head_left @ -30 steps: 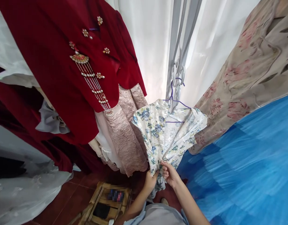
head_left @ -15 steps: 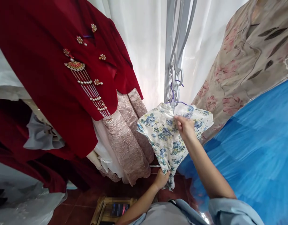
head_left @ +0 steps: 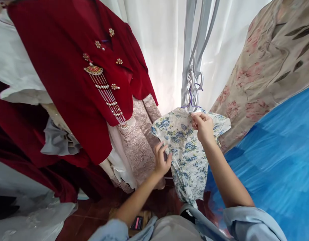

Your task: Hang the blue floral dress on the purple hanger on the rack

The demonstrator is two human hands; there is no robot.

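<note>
A white blouse (head_left: 187, 157) with blue floral print hangs in front of me on a purple hanger (head_left: 191, 98). My right hand (head_left: 203, 126) pinches the blouse at its neckline, just under the hanger. At the blouse's left side is my left hand (head_left: 162, 159), fingers spread, with nothing gripped; whether its fingertips touch the cloth I cannot tell. The lower part of the blouse falls loose and spread toward my body. The hanger's hook is at a grey metal stand (head_left: 197, 63) with scrolled ends.
To the left hang a dark red jacket (head_left: 76, 67) with beaded brooches and a pale pink brocade garment (head_left: 136, 144). On the right are a beige floral garment (head_left: 250, 83) and blue tulle (head_left: 270, 157). White curtain (head_left: 159, 50) hangs behind. A wooden stool (head_left: 146, 217) stands low on the dark red floor.
My left hand has let go of the blouse's lower end and risen to its left side. The bunched lower cloth has dropped open. My right hand remains at the neckline.
</note>
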